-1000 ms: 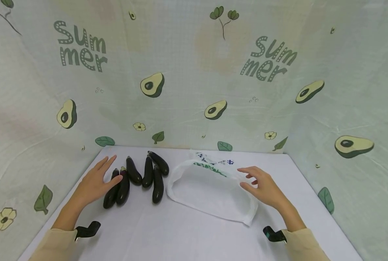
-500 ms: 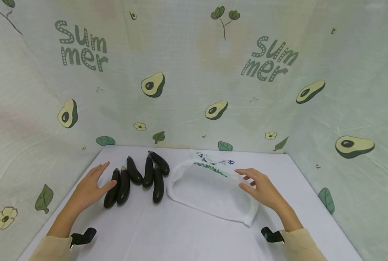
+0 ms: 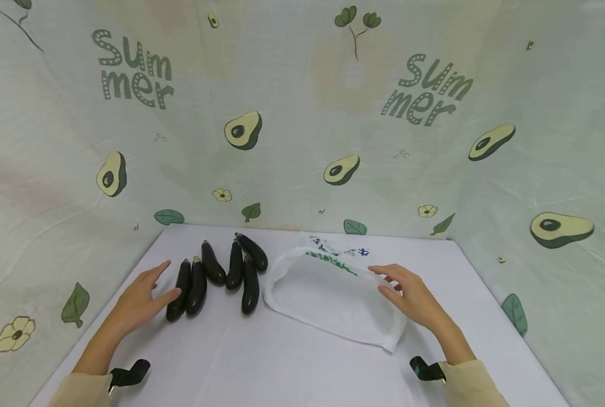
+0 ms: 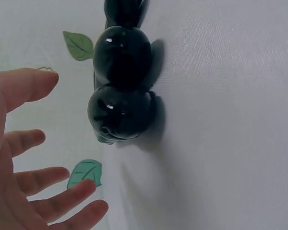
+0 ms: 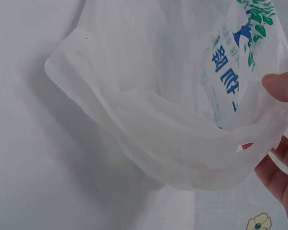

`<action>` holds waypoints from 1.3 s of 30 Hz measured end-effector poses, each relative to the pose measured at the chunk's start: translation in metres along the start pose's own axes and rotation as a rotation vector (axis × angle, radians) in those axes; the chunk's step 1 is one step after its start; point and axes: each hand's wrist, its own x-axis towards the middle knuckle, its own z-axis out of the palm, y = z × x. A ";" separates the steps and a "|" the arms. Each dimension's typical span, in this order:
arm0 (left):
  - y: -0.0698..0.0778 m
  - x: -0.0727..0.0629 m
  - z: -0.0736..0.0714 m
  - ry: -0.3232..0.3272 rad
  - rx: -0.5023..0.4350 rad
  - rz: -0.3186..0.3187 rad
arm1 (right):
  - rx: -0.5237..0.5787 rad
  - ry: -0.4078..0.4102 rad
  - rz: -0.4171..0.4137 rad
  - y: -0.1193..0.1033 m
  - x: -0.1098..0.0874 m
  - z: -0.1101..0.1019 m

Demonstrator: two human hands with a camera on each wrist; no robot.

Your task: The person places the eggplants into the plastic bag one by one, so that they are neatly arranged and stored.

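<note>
Several dark, glossy eggplants [image 3: 251,286] lie in a loose group on the left half of the table. Just left of the nearest pair, my left hand [image 3: 141,298] has its fingers spread, the thumb overlapping one eggplant in the head view. In the left wrist view, a gap shows between the fingers and the rounded eggplant ends [image 4: 120,110]. A white plastic bag [image 5: 134,120] with green and blue print lies right of centre, its mouth facing me. My right hand [image 3: 408,292] is at its right rim, thumb and fingers apart, film between them in the right wrist view.
A white cloth covers the table [image 3: 282,367]. Behind and on both sides hangs a pale curtain [image 3: 292,113] printed with avocados, leaves and lettering. Dark camera mounts [image 3: 131,374] sit at both wrists.
My left hand has drawn back toward me and to the left, its fingers off the far end of the eggplants. The right hand stays nearly still at the bag. The head view shifts slightly.
</note>
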 end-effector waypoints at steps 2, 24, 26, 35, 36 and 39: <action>0.000 0.001 0.002 -0.006 0.007 -0.004 | -0.007 0.000 0.000 0.000 0.000 0.000; -0.003 0.006 0.012 -0.120 -0.086 0.023 | -0.007 0.034 -0.008 -0.002 0.003 0.002; -0.005 0.006 0.013 -0.128 -0.102 0.024 | -0.009 0.039 -0.008 -0.001 0.005 0.003; -0.011 0.008 0.013 -0.191 -0.184 -0.028 | -0.012 0.059 -0.017 -0.002 0.005 0.004; -0.012 0.008 0.012 -0.197 -0.194 -0.033 | -0.014 0.061 -0.020 -0.002 0.005 0.004; -0.014 0.009 0.011 -0.205 -0.200 -0.047 | -0.017 0.058 -0.015 -0.002 0.006 0.004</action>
